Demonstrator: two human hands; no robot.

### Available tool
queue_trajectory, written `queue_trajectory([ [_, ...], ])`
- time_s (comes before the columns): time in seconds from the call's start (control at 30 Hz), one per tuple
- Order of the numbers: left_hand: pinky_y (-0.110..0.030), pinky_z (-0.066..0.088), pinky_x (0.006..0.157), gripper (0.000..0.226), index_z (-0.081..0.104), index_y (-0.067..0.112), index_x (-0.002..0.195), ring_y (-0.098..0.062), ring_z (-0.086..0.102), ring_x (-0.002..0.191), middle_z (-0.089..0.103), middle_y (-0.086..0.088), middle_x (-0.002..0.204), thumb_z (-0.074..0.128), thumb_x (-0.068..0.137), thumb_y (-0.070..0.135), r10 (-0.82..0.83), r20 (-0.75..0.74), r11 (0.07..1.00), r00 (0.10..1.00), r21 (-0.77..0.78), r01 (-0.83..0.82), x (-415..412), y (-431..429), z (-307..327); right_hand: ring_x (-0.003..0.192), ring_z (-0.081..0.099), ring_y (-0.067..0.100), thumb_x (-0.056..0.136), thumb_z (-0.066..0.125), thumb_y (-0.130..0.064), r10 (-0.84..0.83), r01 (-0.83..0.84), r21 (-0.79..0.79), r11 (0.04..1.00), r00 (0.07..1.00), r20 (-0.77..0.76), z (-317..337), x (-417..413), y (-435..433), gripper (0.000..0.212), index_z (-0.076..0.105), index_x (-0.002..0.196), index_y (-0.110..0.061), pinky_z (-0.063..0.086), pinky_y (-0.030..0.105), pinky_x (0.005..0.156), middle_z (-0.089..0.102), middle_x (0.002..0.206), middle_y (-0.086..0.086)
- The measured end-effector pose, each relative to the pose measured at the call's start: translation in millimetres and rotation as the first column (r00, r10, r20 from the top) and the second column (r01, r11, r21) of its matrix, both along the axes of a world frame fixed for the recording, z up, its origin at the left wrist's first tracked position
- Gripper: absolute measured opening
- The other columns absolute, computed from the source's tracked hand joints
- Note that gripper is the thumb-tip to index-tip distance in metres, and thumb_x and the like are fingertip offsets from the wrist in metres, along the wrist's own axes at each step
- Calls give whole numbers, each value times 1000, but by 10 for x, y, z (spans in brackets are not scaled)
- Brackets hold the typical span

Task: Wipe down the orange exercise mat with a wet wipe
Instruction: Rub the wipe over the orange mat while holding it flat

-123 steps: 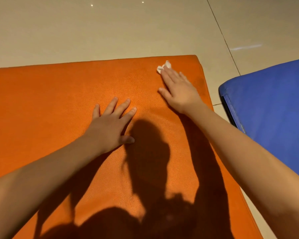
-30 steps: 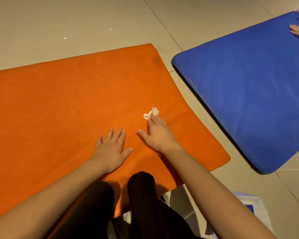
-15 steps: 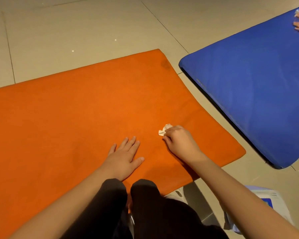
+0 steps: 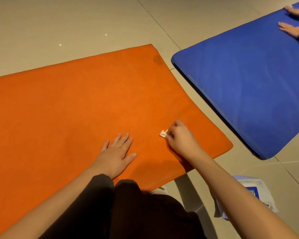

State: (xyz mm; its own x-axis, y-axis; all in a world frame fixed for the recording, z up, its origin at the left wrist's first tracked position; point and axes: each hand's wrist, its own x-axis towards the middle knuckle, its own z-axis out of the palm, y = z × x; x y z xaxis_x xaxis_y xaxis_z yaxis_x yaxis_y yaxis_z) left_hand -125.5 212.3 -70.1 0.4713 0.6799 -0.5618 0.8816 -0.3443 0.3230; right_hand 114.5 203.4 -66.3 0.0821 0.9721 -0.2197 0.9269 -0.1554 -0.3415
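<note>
Our left hand (image 4: 116,153) lies flat on the mat (image 4: 72,109), fingers spread; right hand (image 4: 180,138) fingers pinch the wipe (image 4: 163,133).

Wet wipe (image 4: 163,133) mostly hidden under curled right hand (image 4: 180,139); only small white corner shows. Orange mat (image 4: 76,109) cut off at left edge, near edge covered by dark-clothed knees (image 4: 128,204). Pack (image 4: 252,192) print too small to read, partly behind right forearm. Second person's hands (image 4: 293,30) cropped at right edge.
</note>
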Motion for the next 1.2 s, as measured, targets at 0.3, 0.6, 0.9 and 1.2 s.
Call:
queue_trajectory([
  [0.3, -40, -9, 120, 62, -2, 27, 156, -10, -15, 149, -13, 10, 162, 18, 103, 53, 9, -25, 1000, 1000, -1, -9, -37, -77, -21, 88, 56, 24, 90, 59, -15, 94, -94, 7, 996, 988, -125, 132, -158, -468, 15, 70, 96, -5, 39, 32, 71, 58, 98, 8],
  [0.6, -41, -10, 119, 69, 6, 36, 155, -7, -13, 148, -7, 15, 162, 14, 93, 64, 35, 28, 999, 999, -11, -34, -276, -146, 7, 71, 58, 25, 82, 63, -13, 18, 11, 190, 982, 988, -153, 116, -432, -755, 9, 66, 74, -8, 37, 26, 59, 59, 82, 7],
  [0.9, -42, -7, 120, 62, 10, 30, 156, -8, -9, 149, -3, 11, 164, 29, 102, 51, 249, 50, 966, 967, 61, -252, -526, -201, 8, 83, 58, 28, 90, 59, -18, -113, 109, 155, 982, 994, 13, 167, -603, -682, 13, 69, 91, -9, 27, 26, 61, 58, 94, 9],
  [1.2, -42, -7, 119, 64, 12, 31, 156, -7, -8, 149, 0, 12, 163, 14, 99, 60, 236, 56, 954, 970, 176, -243, -530, -271, -118, 91, 57, 29, 92, 57, -14, -127, 128, 160, 979, 992, -16, 46, -588, -545, 16, 70, 98, -7, 29, 26, 65, 60, 97, 11],
])
